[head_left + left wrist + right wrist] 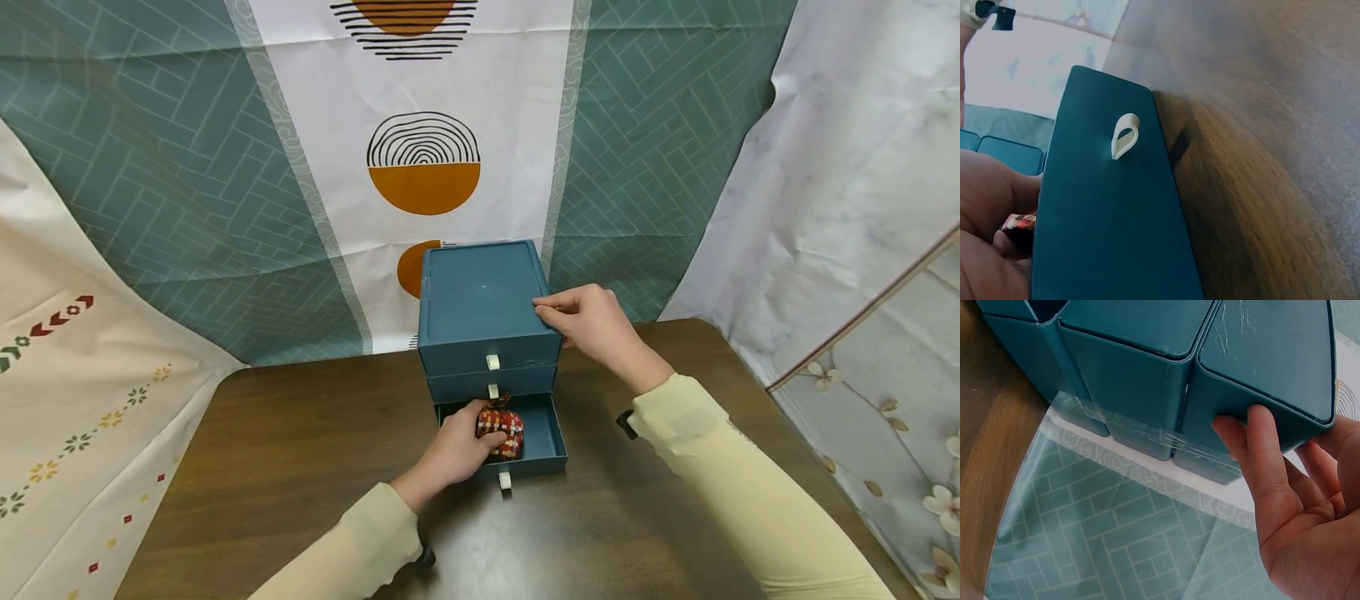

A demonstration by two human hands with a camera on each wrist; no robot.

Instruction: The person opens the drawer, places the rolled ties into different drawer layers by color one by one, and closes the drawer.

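A blue three-drawer cabinet [480,296] stands on the table with its bottom drawer [547,429] pulled out. Inside that drawer my left hand [456,446] grips a small red checked pouch [513,427], thumb across its top. In the left wrist view the drawer front hides most of the pouch [1022,220]. My right hand [600,327] holds the cabinet's top right edge. The right wrist view has its fingers [1264,440] against the cabinet's side wall; the thumb is partly out of frame.
Pale loop tabs [492,362] mark the drawer fronts. Brown wooden tabletop [315,442] extends around the cabinet. A patterned cloth [300,292] hangs behind it, and a pale floral sheet [862,400] lines the right side.
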